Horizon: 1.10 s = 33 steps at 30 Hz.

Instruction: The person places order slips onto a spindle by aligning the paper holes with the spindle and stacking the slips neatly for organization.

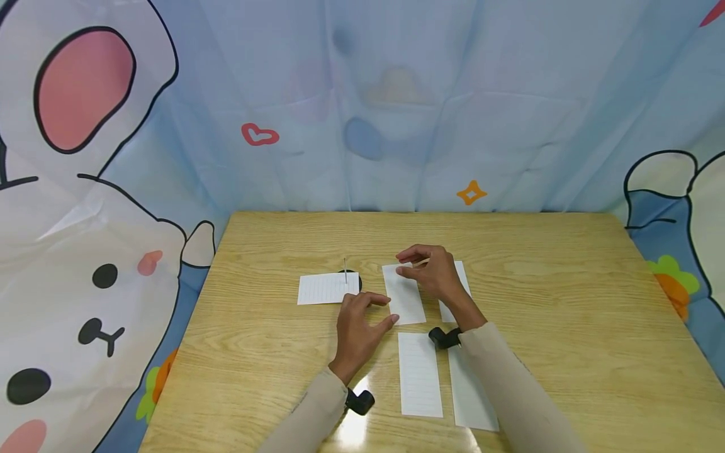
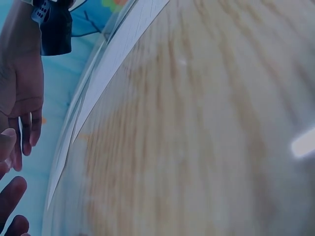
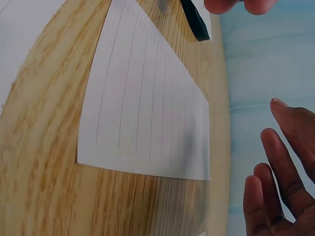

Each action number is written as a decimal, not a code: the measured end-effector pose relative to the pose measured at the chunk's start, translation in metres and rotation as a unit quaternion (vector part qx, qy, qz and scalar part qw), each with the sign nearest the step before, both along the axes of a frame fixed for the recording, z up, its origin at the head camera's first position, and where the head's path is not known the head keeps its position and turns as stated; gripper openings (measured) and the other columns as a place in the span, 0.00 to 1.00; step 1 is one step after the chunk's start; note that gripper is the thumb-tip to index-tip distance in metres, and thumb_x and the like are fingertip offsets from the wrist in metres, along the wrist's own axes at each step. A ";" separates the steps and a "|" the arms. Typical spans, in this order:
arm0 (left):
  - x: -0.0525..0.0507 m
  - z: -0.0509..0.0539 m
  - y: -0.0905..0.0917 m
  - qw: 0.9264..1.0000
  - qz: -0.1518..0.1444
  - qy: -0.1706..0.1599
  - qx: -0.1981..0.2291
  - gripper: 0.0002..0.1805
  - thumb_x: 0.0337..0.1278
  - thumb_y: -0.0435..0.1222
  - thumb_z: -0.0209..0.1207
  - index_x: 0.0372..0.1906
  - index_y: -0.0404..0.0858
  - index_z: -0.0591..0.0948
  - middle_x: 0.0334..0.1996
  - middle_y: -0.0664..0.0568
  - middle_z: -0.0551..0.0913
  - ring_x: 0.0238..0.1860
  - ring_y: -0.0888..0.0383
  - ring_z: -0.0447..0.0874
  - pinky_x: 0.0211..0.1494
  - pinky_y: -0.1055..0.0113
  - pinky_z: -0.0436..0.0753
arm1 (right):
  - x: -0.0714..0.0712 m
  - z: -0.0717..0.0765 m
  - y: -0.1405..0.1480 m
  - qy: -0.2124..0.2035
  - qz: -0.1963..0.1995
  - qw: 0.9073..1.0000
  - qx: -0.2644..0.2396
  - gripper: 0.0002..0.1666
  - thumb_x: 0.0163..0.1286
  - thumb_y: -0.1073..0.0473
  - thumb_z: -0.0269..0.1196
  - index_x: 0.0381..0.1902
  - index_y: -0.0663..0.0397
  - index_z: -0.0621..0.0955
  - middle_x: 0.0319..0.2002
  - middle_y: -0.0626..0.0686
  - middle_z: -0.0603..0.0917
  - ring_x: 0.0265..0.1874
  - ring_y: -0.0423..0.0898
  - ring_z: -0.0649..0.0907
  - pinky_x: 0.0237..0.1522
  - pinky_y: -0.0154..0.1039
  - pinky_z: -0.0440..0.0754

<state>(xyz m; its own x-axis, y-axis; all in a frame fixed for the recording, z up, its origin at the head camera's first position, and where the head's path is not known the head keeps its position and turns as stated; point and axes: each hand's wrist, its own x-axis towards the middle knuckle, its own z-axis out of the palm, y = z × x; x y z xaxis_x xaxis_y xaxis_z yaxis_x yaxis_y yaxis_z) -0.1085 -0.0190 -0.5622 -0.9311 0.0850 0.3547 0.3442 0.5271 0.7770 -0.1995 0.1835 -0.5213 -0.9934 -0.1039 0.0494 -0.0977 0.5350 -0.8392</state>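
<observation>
Just below and right of the frame's centre, a paper slip [image 1: 404,299] lies between the loose, empty left hand [image 1: 359,330] and right hand [image 1: 435,274], and could slide or crease on the table [image 1: 272,365] if either drags its thin edge.

Left hand [image 1: 360,324], right hand [image 1: 433,272], 5 cards [image 1: 420,375], wooden table [image 1: 566,302]

black disc [image 1: 360,281]: part-hidden by lined card [image 1: 321,289] | right sleeve [image 1: 518,393]: cropped
</observation>
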 end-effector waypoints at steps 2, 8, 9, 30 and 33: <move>0.000 -0.001 0.001 1.000 -0.004 -0.003 -0.004 0.18 0.50 0.41 0.81 0.47 0.48 0.89 0.43 0.59 0.91 0.46 0.54 0.80 0.54 0.62 0.80 | -0.001 -0.002 0.001 0.001 0.002 1.000 0.003 0.16 0.65 0.60 0.78 0.50 0.54 0.91 0.48 0.53 0.93 0.51 0.55 0.88 0.55 0.53 0.87; 0.000 0.002 0.003 0.999 -0.021 -0.041 -0.012 0.18 0.51 0.41 0.81 0.48 0.49 0.89 0.44 0.59 0.91 0.47 0.55 0.79 0.54 0.62 0.79 | -0.004 -0.005 0.002 -0.005 0.011 1.000 0.019 0.16 0.64 0.61 0.78 0.50 0.53 0.91 0.50 0.53 0.93 0.53 0.56 0.87 0.55 0.55 0.86; 0.000 0.002 0.004 0.999 -0.023 -0.047 -0.013 0.18 0.51 0.42 0.81 0.48 0.49 0.89 0.44 0.59 0.91 0.47 0.55 0.79 0.54 0.62 0.79 | -0.004 -0.005 0.002 -0.006 0.013 1.000 0.021 0.16 0.64 0.61 0.78 0.50 0.53 0.91 0.50 0.53 0.93 0.53 0.56 0.87 0.55 0.55 0.86; -0.011 0.004 0.009 0.992 -0.051 -0.093 -0.076 0.18 0.50 0.41 0.82 0.47 0.50 0.89 0.43 0.60 0.92 0.48 0.59 0.78 0.59 0.63 0.78 | -0.012 -0.012 0.004 -0.035 0.004 0.997 0.063 0.17 0.63 0.64 0.78 0.50 0.48 0.91 0.52 0.52 0.92 0.56 0.57 0.85 0.61 0.57 0.82; -0.012 0.006 0.010 0.991 -0.051 -0.095 -0.084 0.18 0.49 0.41 0.82 0.47 0.50 0.89 0.42 0.60 0.92 0.48 0.59 0.78 0.58 0.63 0.79 | -0.013 -0.013 0.004 -0.031 0.006 0.997 0.067 0.17 0.62 0.66 0.78 0.49 0.49 0.91 0.51 0.53 0.92 0.56 0.57 0.86 0.61 0.57 0.83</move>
